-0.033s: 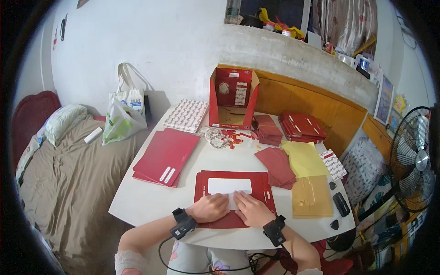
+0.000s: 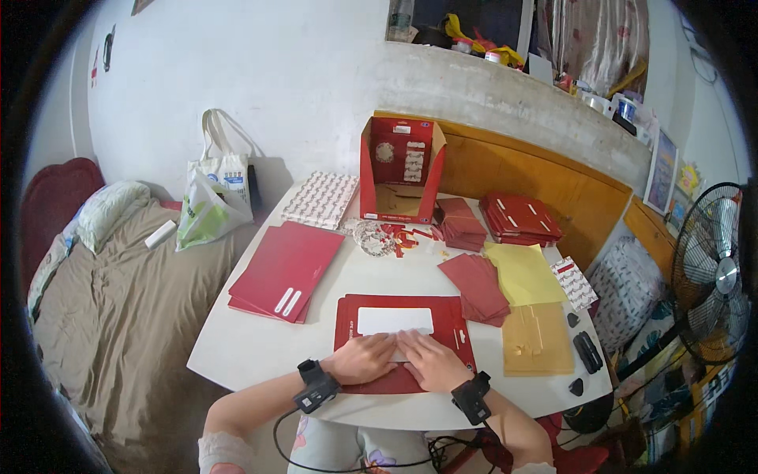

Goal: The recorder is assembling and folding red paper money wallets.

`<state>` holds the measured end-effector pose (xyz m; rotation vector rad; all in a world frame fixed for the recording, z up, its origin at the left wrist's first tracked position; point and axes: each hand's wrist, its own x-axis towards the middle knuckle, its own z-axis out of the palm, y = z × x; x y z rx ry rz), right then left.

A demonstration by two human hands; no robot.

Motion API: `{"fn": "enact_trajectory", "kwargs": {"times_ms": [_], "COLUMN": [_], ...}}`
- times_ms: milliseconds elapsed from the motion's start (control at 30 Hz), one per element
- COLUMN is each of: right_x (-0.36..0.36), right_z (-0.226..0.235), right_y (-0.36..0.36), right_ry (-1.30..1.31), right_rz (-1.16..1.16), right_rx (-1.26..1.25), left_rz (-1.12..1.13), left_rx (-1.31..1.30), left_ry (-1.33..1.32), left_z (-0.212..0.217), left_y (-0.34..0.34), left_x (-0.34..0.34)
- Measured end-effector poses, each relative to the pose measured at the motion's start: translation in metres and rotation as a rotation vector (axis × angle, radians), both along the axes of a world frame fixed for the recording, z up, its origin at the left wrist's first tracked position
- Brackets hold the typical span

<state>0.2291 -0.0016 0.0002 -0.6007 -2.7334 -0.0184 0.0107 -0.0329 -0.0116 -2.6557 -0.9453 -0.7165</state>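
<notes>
Fingers [image 2: 415,345], grip unclear, rest on a red packet [image 2: 448,325], its long axis sideways, slotted end right.

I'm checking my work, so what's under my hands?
Your left hand and right hand rest on a flat red package with a white panel; whatever they cover can't be seen.

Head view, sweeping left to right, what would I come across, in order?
Bed, large red sheets, left hand, right hand, yellow sheet, black fan.
</notes>
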Motion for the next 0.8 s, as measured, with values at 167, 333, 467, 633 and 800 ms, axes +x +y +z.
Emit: {"fn": "enact_trajectory", "kwargs": {"times_ms": [167,333,467,633,800], "right_x": [0.0,0.002,0.007,0.009,0.013], "right_z": [-0.001,0.001,0.003,0.0,0.007], "right_y": [0.005,0.007,0.003,-0.001,0.006], "right_ry": [-0.015,0.019,0.035,0.019,0.033], "right_rz": [0.002,0.007,-0.022,-0.062,-0.048], "right_rx": [-0.127,-0.217,-0.19,-0.091,-0.139], "left_rz": [0.038,0.059,0.1,0.197,0.193], "left_rx": [-0.097,-0.174,-0.116,-0.026,-0.111], "left_ry": [0.001,-0.026,-0.036,-0.001,0.008], "left_z": [0.002,0.002,0.003,0.003,0.01], "left_y": [-0.003,-0.005,-0.012,-0.021,-0.015], "left_x": [0.0,-0.004,-0.009,-0.012,-0.012]}}
